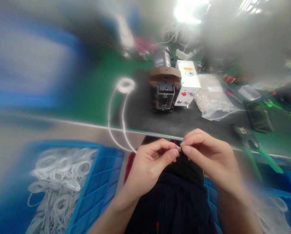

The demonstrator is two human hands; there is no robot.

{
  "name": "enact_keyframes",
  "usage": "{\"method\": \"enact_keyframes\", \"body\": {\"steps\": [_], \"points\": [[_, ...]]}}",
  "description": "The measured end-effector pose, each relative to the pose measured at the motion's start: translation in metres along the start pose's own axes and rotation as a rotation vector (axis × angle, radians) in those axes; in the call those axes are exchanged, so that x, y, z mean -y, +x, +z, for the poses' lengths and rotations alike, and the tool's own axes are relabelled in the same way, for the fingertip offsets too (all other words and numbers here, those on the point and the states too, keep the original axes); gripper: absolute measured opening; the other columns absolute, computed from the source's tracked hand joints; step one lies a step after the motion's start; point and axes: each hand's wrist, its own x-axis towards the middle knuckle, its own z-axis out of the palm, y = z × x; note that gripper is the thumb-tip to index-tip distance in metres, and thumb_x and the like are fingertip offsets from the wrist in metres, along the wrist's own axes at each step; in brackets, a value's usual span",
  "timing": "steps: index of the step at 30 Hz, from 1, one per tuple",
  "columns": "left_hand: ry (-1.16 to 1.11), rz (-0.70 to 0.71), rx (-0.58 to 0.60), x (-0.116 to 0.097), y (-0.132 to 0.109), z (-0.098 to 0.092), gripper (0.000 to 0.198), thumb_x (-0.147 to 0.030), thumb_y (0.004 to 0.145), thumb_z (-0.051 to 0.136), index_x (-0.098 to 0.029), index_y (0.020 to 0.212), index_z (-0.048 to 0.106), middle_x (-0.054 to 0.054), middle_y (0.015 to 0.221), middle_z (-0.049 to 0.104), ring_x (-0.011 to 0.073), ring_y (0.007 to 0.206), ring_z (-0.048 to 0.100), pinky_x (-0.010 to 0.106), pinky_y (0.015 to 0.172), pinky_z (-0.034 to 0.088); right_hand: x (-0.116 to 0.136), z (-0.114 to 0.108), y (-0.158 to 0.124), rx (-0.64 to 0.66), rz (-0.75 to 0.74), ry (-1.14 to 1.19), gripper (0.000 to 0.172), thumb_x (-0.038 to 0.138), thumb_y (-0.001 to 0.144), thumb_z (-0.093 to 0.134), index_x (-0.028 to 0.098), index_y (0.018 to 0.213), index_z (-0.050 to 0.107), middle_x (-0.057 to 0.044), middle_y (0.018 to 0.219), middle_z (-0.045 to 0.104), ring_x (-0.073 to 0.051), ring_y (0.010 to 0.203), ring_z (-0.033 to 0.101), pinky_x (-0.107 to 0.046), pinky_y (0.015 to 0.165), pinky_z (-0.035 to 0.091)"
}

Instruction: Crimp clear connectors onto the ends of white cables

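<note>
My left hand pinches the end of a white cable, where thin coloured wires stick out between thumb and forefinger. Facing it, my right hand pinches the tip of a thin yellow-green wire. Both hands are close together in front of the table edge, above my dark clothing. The cable runs from behind my left hand up to a white coil lying on the table. Beyond my hands stands a machine with a white control box and a lit red light.
A blue crate of coiled white cables is at lower left. On the table's right side are a clear plastic bag and green-handled pliers. Another container with white cables shows blurred at lower right.
</note>
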Motion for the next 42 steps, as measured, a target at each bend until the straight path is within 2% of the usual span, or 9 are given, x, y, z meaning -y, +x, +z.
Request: {"method": "enact_keyframes", "body": {"steps": [9, 16, 19, 24, 27, 29, 32, 38, 42], "points": [[-0.024, -0.015, 0.005, 0.002, -0.001, -0.001, 0.006, -0.025, 0.093, 0.082, -0.020, 0.097, 0.082, -0.001, 0.090, 0.075, 0.0027, 0.079, 0.067, 0.010, 0.076, 0.055, -0.001, 0.003, -0.004, 0.003, 0.039, 0.037, 0.004, 0.021, 0.098, 0.075, 0.025, 0.098, 0.073, 0.002, 0.096, 0.067, -0.005, 0.086, 0.064, -0.014, 0.077, 0.052], [-0.087, 0.034, 0.025, 0.002, 0.001, 0.001, 0.003, -0.017, 0.093, 0.079, -0.019, 0.095, 0.081, -0.001, 0.093, 0.075, 0.0029, 0.080, 0.068, 0.011, 0.077, 0.055, -0.005, 0.013, -0.009, -0.074, 0.075, 0.109, 0.004, 0.022, 0.099, 0.073, 0.023, 0.097, 0.070, 0.003, 0.095, 0.064, -0.002, 0.077, 0.063, -0.011, 0.072, 0.050], [-0.077, 0.053, 0.024, 0.003, 0.000, 0.001, 0.005, -0.017, 0.094, 0.078, -0.020, 0.096, 0.081, -0.001, 0.094, 0.074, 0.0032, 0.082, 0.068, 0.012, 0.078, 0.055, -0.007, 0.018, -0.010, -0.105, 0.069, 0.121, 0.009, 0.022, 0.100, 0.072, 0.021, 0.092, 0.067, 0.003, 0.091, 0.063, -0.003, 0.078, 0.061, -0.012, 0.073, 0.050], [-0.043, 0.077, 0.001, 0.005, -0.003, 0.001, 0.005, -0.021, 0.096, 0.077, -0.022, 0.098, 0.081, -0.002, 0.095, 0.073, 0.0039, 0.084, 0.068, 0.013, 0.080, 0.055, -0.013, 0.018, -0.013, -0.060, 0.111, 0.173, 0.016, 0.026, 0.100, 0.072, 0.019, 0.087, 0.066, 0.001, 0.084, 0.062, -0.006, 0.083, 0.060, -0.016, 0.076, 0.049], [-0.016, 0.082, -0.004, 0.004, -0.003, 0.001, 0.004, -0.022, 0.096, 0.077, -0.022, 0.097, 0.081, -0.001, 0.094, 0.073, 0.0042, 0.085, 0.068, 0.013, 0.079, 0.055, -0.013, 0.014, -0.015, -0.046, 0.105, 0.188, 0.012, 0.027, 0.102, 0.070, 0.021, 0.092, 0.068, 0.001, 0.089, 0.062, -0.006, 0.083, 0.061, -0.016, 0.075, 0.049], [0.011, 0.083, -0.012, 0.004, -0.003, 0.001, 0.004, -0.022, 0.096, 0.077, -0.022, 0.098, 0.081, -0.001, 0.095, 0.074, 0.0047, 0.086, 0.068, 0.013, 0.079, 0.055, -0.012, 0.012, -0.016, -0.049, 0.081, 0.161, 0.004, 0.027, 0.103, 0.068, 0.024, 0.101, 0.071, 0.002, 0.096, 0.063, -0.005, 0.082, 0.062, -0.016, 0.075, 0.050], [0.042, 0.088, -0.014, 0.003, -0.002, 0.001, 0.005, -0.023, 0.095, 0.078, -0.022, 0.099, 0.081, 0.000, 0.096, 0.074, 0.0057, 0.087, 0.069, 0.014, 0.081, 0.055, -0.008, 0.013, -0.018, -0.076, 0.037, 0.057, 0.009, 0.025, 0.101, 0.070, 0.027, 0.110, 0.071, 0.002, 0.101, 0.065, -0.006, 0.087, 0.064, -0.017, 0.078, 0.052], [0.079, 0.085, -0.053, 0.003, -0.001, 0.002, 0.005, -0.023, 0.092, 0.081, -0.023, 0.097, 0.082, 0.000, 0.099, 0.074, 0.0065, 0.088, 0.070, 0.014, 0.081, 0.057, -0.004, 0.023, -0.017, -0.164, -0.077, -0.169, 0.013, 0.011, 0.096, 0.072, 0.023, 0.099, 0.069, 0.003, 0.096, 0.067, -0.006, 0.088, 0.063, -0.018, 0.081, 0.049], [0.100, 0.095, -0.059, 0.002, -0.002, 0.002, 0.006, -0.024, 0.092, 0.082, -0.023, 0.097, 0.082, 0.000, 0.099, 0.075, 0.0077, 0.089, 0.071, 0.015, 0.081, 0.057, -0.002, 0.024, -0.017, -0.164, -0.088, -0.175, 0.013, 0.010, 0.096, 0.072, 0.022, 0.098, 0.068, 0.003, 0.095, 0.067, -0.006, 0.086, 0.063, -0.019, 0.079, 0.048]]}}
